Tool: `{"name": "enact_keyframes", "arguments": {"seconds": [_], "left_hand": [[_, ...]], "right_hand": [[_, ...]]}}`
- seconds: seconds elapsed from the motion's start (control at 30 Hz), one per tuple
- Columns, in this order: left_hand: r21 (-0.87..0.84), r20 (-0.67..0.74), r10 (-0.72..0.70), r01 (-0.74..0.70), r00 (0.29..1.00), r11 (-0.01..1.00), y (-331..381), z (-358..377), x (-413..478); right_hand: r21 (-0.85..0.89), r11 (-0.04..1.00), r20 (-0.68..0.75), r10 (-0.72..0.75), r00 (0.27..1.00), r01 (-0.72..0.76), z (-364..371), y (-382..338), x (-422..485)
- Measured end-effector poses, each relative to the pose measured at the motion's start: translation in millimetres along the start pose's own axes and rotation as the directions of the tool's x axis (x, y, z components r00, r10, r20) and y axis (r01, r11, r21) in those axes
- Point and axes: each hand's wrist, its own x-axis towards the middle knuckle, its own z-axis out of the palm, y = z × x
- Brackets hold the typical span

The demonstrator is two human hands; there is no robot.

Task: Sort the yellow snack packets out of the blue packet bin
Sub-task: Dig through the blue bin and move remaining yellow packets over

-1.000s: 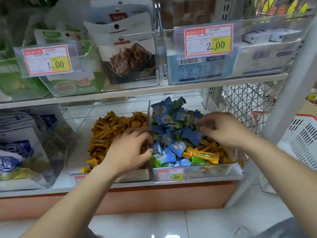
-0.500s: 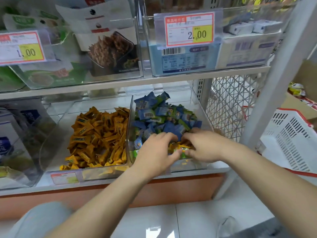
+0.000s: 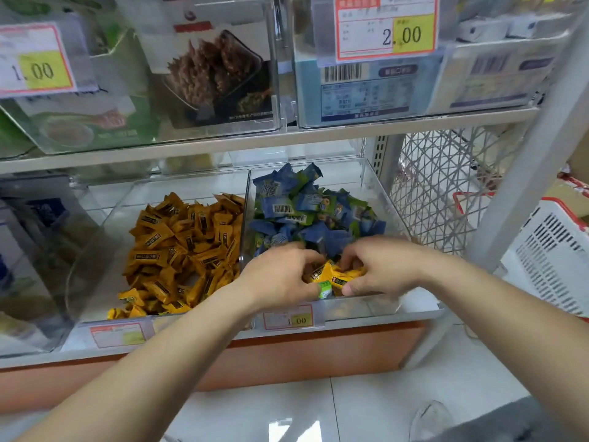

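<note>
A clear bin (image 3: pixel 379 199) on the lower shelf holds a heap of blue snack packets (image 3: pixel 306 215). At its front lies a small cluster of yellow snack packets (image 3: pixel 334 275), with a green packet (image 3: pixel 325 288) just below. My left hand (image 3: pixel 280 279) and my right hand (image 3: pixel 379 269) are both inside the front of this bin, fingers curled around the yellow cluster from either side. To the left, a second clear bin (image 3: pixel 105 218) holds a pile of yellow packets (image 3: pixel 181 250).
The upper shelf (image 3: pixel 255 145) hangs close over both bins, carrying clear boxes with price tags. A wire mesh panel (image 3: pixel 446 193) and a white upright post (image 3: pixel 535 148) stand to the right, with a white basket (image 3: pixel 551 263) beyond. White floor tiles lie below.
My left hand has moved from the yellow bin's edge into the front of the blue bin. My right hand has come down to the front too, and both now close on the yellow packets.
</note>
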Motion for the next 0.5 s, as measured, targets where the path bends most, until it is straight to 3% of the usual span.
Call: {"name": "enact_keyframes", "arguments": {"seconds": [0.13, 0.27, 0.4, 0.5], "left_hand": [[-0.109, -0.048, 0.001, -0.006, 0.999, 0.994, -3, 6, -2], [-0.208, -0.146, -0.059, 0.028, 0.988, 0.978, -1, 16, -6], [-0.309, -0.174, -0.123, 0.065, 0.977, 0.949, 2, 22, -3], [-0.289, -0.149, -0.144, 0.096, 0.978, 0.952, 4, 21, -1]], "right_hand": [[-0.111, 0.993, 0.012, -0.036, 0.999, 0.037, -3, -1, 0], [-0.109, 0.994, 0.015, -0.017, 1.000, 0.018, -14, 1, -7], [-0.025, 0.999, -0.051, 0.019, 0.999, -0.020, -27, 7, -11], [0.100, 0.995, -0.203, 0.023, 0.979, -0.003, -32, 11, -11]]}}
